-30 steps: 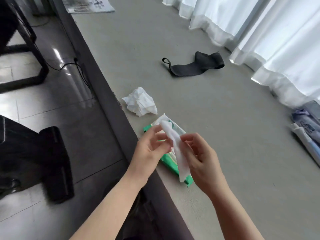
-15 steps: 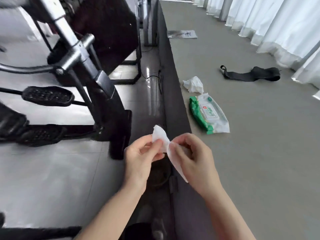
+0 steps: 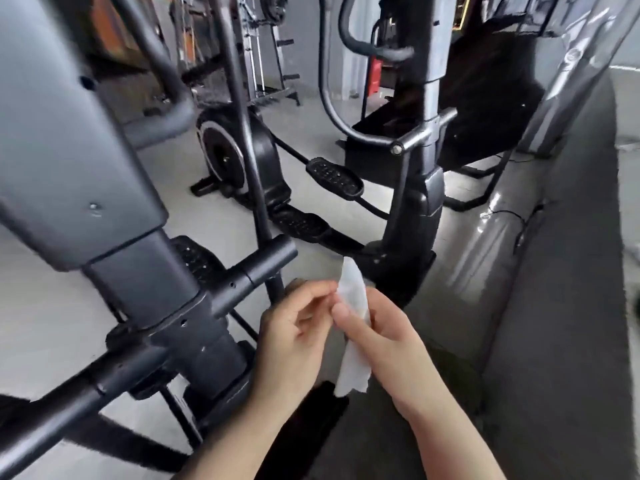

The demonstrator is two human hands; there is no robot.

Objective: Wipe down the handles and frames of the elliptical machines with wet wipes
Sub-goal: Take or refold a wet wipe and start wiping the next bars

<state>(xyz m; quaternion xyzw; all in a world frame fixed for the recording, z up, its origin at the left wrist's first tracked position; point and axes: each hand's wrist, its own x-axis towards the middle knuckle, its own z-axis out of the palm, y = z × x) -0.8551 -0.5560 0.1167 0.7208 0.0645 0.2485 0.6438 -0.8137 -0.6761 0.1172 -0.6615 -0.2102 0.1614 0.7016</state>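
Obstacle: near elliptical's crossbar (image 3: 266, 259) just left of my hands | Clearance: open floor (image 3: 311, 140) beyond the crossbar | Right: raised ledge (image 3: 561, 306).

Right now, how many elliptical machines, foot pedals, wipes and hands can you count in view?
Dark grey metal elliptical machines: 2
Black textured oval foot pedals: 3
White wet wipes: 1
Hands: 2
Total: 8
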